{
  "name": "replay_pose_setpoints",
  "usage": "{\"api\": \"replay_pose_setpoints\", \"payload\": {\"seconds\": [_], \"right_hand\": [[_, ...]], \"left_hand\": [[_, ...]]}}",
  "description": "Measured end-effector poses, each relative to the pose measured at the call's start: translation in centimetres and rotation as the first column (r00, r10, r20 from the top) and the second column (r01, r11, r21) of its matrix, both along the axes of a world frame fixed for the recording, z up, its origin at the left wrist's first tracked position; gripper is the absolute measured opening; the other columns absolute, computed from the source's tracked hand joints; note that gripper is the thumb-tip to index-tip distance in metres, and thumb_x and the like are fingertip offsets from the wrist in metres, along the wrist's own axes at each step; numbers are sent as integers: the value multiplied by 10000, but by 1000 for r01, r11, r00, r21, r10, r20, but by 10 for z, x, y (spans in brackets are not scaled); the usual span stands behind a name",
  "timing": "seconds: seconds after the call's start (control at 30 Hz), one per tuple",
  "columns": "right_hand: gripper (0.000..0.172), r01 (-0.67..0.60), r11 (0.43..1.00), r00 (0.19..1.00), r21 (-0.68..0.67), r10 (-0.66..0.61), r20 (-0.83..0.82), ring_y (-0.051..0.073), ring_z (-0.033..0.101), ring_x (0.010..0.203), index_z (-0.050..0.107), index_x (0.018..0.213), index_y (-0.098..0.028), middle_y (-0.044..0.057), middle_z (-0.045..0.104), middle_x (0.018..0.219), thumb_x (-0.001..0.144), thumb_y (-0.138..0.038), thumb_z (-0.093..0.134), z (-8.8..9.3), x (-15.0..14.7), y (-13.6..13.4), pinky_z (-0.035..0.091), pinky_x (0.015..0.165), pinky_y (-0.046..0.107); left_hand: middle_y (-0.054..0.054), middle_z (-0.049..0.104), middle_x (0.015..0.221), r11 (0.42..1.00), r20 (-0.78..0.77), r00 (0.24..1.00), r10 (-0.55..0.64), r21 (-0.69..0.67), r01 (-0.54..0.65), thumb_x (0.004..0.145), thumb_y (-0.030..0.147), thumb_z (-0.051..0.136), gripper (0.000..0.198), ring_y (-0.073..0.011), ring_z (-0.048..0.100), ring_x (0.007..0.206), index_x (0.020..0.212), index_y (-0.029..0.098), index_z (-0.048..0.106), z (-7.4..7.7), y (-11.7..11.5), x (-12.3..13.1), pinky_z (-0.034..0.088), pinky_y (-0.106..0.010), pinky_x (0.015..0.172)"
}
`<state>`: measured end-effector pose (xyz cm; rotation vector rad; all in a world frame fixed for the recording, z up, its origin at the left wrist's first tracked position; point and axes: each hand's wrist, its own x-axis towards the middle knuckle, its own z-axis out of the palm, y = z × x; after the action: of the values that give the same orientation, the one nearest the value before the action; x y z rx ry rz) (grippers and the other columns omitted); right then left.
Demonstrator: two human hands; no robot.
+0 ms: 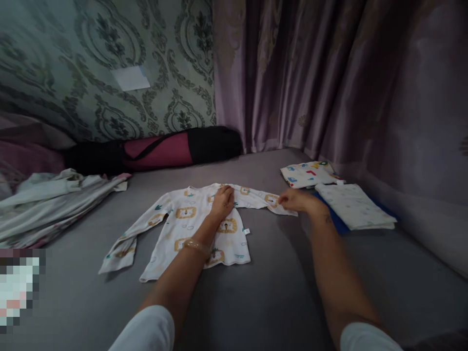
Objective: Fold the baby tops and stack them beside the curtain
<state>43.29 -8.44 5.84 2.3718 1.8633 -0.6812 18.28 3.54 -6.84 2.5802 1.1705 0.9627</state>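
Observation:
A small white long-sleeved shirt with lion-face prints lies spread on the grey sheet. Its neckline points away from me, and a small white tag sticks out from its right side seam. My left hand is at the shoulder on the right, fingers bent together on the fabric. Between the fingertips of my right hand is the right-side sleeve near its cuff. That sleeve stretches out sideways, while the other sleeve bends down toward the lower left with a twist in it.
Folded printed cloth and a folded pale garment lie at the right, with a dark blue item underneath. Piled clothes are at the left. A long black and maroon bag lies along the wall, beside purple curtains.

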Motion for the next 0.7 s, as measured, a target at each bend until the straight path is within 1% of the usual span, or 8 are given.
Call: {"api": "replay_pose_setpoints", "payload": {"seconds": [0.07, 0.13, 0.3, 0.4, 0.5, 0.57, 0.63, 0.7], "right_hand": [[299, 109, 978, 990, 180, -122, 65, 241, 660, 998, 728, 1070, -239, 94, 719, 1096, 869, -190, 513, -5, 10, 2, 460, 745, 289], [344, 207, 942, 966, 265, -240, 97, 261, 641, 1083, 694, 1157, -218, 130, 689, 1187, 914, -210, 451, -13, 17, 4, 463, 801, 312], [292, 244, 967, 963, 74, -251, 98, 292, 638, 1099, 715, 1087, -173, 168, 677, 1207, 828, -208, 584, -28, 18, 9, 472, 829, 337], [227, 255, 964, 963, 76, -260, 68, 282, 669, 1000, 737, 953, -180, 161, 716, 1091, 745, -188, 647, -29, 20, 9, 479, 764, 317], [161, 248, 953, 968, 175, -238, -75, 231, 679, 847, 727, 847, -180, 104, 734, 897, 718, -203, 634, -29, 28, 11, 465, 673, 268], [187, 305, 903, 940, 302, -235, -248, 202, 659, 765, 713, 861, -169, 59, 712, 792, 731, -259, 612, -31, 33, 14, 457, 627, 248], [259, 426, 801, 860, 420, -215, -462, 190, 639, 723, 699, 916, -155, 39, 694, 761, 743, -322, 604, -34, 38, 19, 462, 600, 239], [331, 551, 693, 758, 464, -183, -626, 188, 628, 700, 685, 982, -137, 39, 686, 762, 752, -359, 601, -38, 40, 22, 471, 583, 241]], "left_hand": [[-124, 615, 1184, 1000, 27, 1000, 8, 6, -8, 901, 125, 400, 302, -231, 556, 1145, 1102, 169, 621, 1, -1, -1, 444, -422, 1033], [-122, 618, 1161, 1000, 45, 999, 25, 9, -26, 892, 100, 384, 317, -228, 559, 1130, 1099, 163, 615, 3, -1, -2, 448, -408, 1023], [-126, 623, 1164, 1000, 50, 998, 24, 8, -25, 898, 97, 373, 323, -233, 565, 1121, 1123, 162, 595, 3, -1, -2, 452, -420, 1016], [-153, 607, 1223, 1000, 25, 1000, -2, 3, 2, 912, 112, 369, 335, -243, 546, 1176, 1175, 146, 572, 1, 0, -2, 436, -453, 1042], [-182, 583, 1285, 1000, 1, 1000, -27, -5, 27, 924, 133, 361, 361, -249, 524, 1232, 1233, 120, 547, 0, 0, -2, 418, -468, 1075], [-184, 570, 1323, 1000, -7, 1000, -27, -11, 27, 931, 149, 360, 381, -255, 511, 1264, 1268, 127, 535, -1, 0, -1, 405, -489, 1093], [-170, 565, 1351, 1000, -18, 1000, -16, -20, 16, 939, 169, 362, 398, -256, 500, 1290, 1301, 150, 527, -1, 0, -1, 390, -505, 1109], [-156, 562, 1370, 1000, -33, 999, 1, -30, -2, 952, 194, 355, 409, -253, 486, 1315, 1325, 161, 521, 0, 0, 0, 372, -499, 1128]]}}
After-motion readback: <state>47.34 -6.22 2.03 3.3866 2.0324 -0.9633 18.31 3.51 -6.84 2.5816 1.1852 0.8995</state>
